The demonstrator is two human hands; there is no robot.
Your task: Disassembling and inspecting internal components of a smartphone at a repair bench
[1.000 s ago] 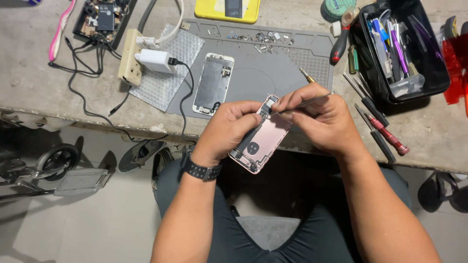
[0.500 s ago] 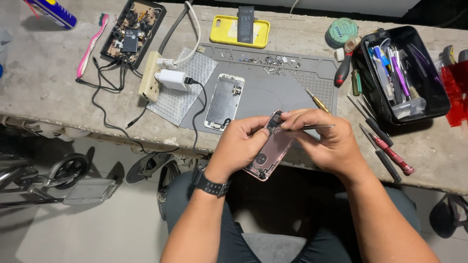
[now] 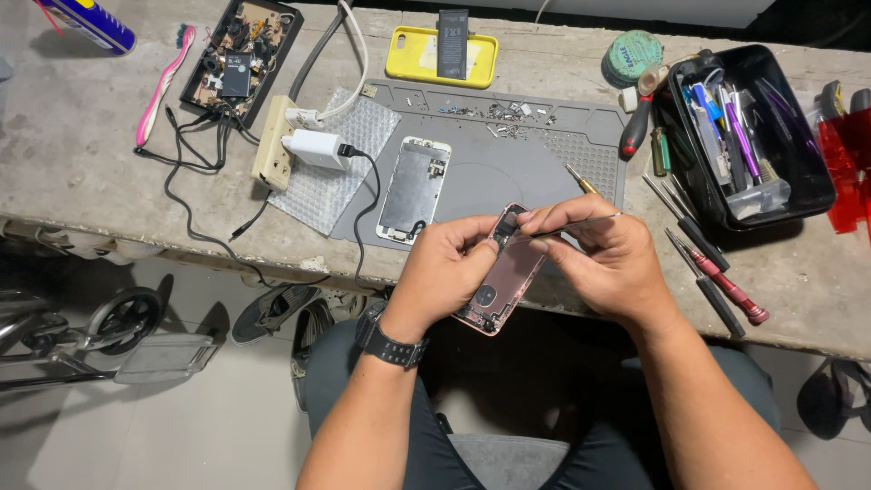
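Barely anything shifted since before: left hand [image 3: 445, 272] still clamps the pink phone shell [image 3: 501, 277], right hand [image 3: 603, 259] pinching tweezers [image 3: 573, 225] at its 12 o'clock end, so still mid-teardown I'd guess.

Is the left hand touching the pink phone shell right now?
Touching. The head view shows the left hand wrapped around the pink phone shell, fingers against its edge with no gap, while the right hand works tweezers at its top.
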